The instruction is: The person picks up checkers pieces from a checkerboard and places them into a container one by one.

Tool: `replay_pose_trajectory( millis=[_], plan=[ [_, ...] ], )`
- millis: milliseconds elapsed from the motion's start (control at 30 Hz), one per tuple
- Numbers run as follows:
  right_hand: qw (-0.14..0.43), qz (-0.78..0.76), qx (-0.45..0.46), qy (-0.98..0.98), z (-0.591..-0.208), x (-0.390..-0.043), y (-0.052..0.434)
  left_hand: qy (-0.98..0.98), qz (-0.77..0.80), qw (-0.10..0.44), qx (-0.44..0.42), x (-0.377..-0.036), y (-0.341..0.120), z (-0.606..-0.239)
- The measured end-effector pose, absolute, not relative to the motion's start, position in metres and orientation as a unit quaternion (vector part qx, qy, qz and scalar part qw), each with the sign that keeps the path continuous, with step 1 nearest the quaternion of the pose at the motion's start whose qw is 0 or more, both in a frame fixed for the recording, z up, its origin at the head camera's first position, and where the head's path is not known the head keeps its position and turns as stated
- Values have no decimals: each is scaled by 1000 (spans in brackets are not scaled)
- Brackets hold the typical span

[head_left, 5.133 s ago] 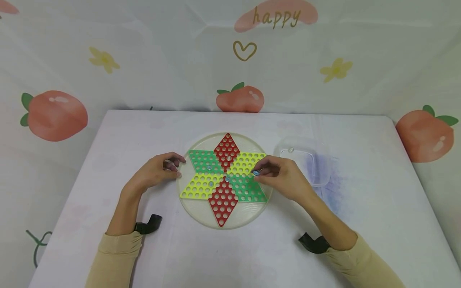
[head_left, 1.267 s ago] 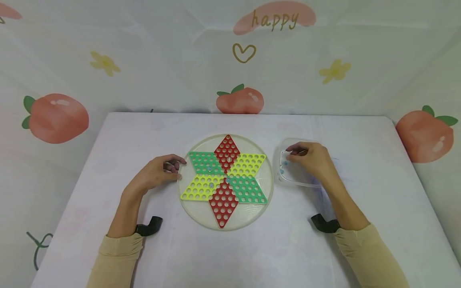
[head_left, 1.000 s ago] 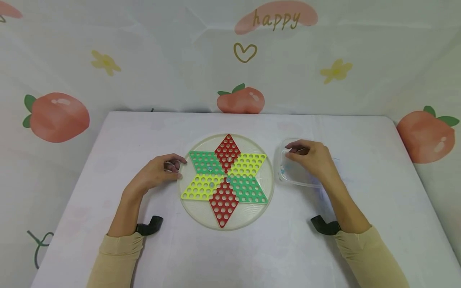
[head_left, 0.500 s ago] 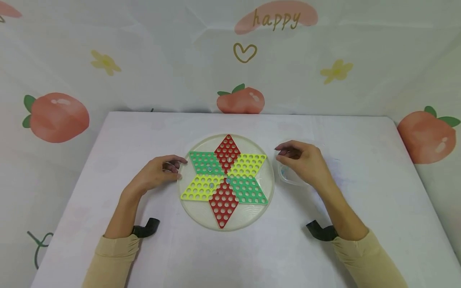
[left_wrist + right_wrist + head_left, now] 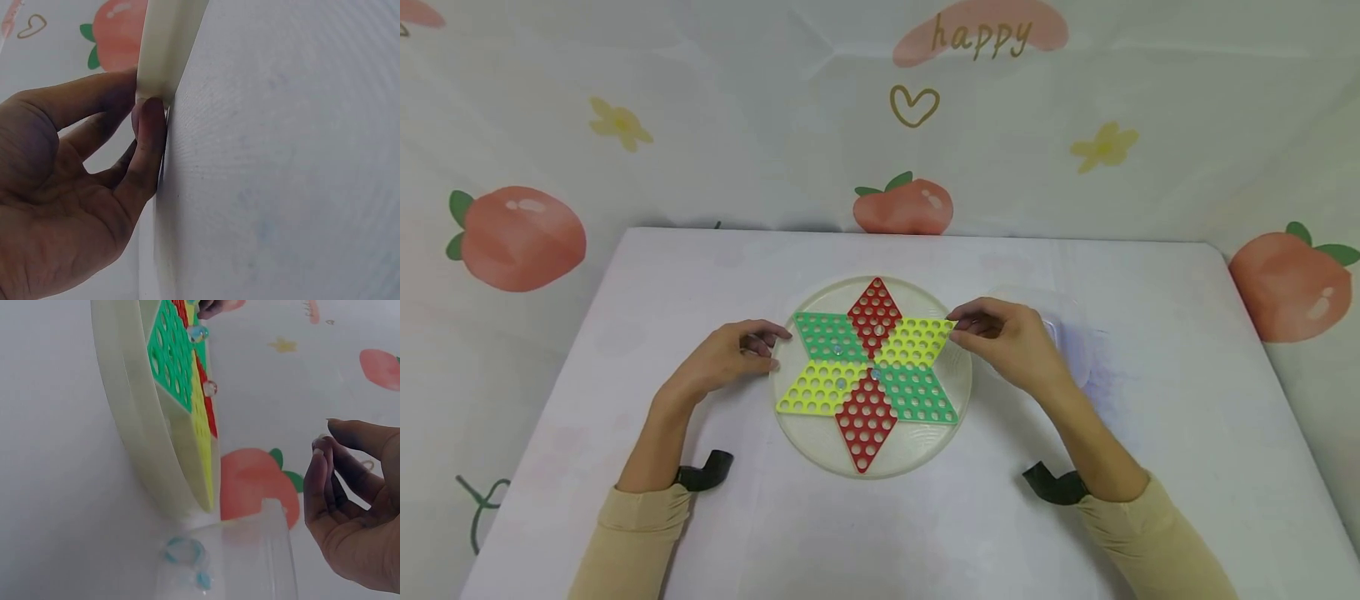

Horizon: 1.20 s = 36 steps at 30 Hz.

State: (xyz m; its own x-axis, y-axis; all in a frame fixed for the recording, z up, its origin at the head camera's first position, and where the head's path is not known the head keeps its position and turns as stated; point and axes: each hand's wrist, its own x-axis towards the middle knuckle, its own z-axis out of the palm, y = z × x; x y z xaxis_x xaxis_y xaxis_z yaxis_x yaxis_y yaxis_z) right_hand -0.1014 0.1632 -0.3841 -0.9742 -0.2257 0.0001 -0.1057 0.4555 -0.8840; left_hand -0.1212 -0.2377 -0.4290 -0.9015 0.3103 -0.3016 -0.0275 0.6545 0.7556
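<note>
While the left hand pinches the board's left rim, the right hand, fingertips pressed together, hovers over its right edge.

"happy" on the backdrop

White table; peach-print backdrop behind.

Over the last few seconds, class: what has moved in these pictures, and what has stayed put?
The right hand carried a blue marble from the board to the clear box, let it go there, then came back left, empty, to the board's right edge. The left hand stayed gripping the board's left rim; board and its marbles unmoved.
</note>
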Motion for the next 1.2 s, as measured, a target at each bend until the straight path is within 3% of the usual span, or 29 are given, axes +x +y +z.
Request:
replay_pose_trajectory(
  millis=[1200],
  plan=[
    [130,-536,-170,817,-424,-99,102,886,403,219,71,-122,-234,-426]
  ],
)
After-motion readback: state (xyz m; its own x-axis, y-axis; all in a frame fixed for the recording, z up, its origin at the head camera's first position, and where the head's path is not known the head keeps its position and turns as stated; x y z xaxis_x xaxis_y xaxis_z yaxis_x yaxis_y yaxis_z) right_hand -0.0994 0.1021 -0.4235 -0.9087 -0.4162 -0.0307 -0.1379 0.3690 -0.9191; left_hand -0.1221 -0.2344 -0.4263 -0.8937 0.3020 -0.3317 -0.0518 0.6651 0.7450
